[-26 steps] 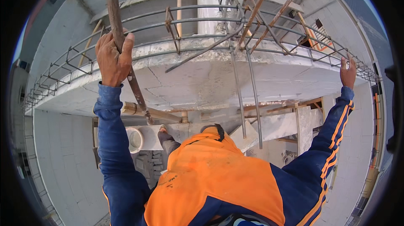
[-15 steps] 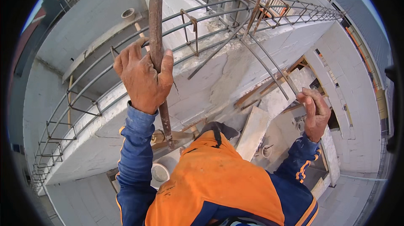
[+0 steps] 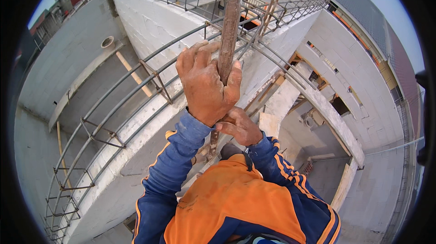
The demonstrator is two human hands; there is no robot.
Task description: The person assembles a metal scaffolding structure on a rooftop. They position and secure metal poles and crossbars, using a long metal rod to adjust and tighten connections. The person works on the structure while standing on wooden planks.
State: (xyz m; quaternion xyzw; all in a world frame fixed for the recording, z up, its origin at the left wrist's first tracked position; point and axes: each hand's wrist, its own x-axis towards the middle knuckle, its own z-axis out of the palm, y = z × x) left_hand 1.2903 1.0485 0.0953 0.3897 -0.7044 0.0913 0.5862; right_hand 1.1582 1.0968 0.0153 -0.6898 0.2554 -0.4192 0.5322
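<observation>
in the head view, the left hand (image 3: 206, 83) holds the brown pole (image 3: 230, 21) between thumb and fingers; the pole slants upward, crossing in front of the steel cage (image 3: 156, 80). the right hand (image 3: 243, 127) sits beneath the left wrist, its grip hidden, so i cannot tell. slack fingers could let the pole slip; a swing could scrape knuckles on the cage.

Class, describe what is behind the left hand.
Behind the left hand, a brown pole shows above and below, and metal bars at its side. The stretch that the hand covers cannot be seen.
</observation>
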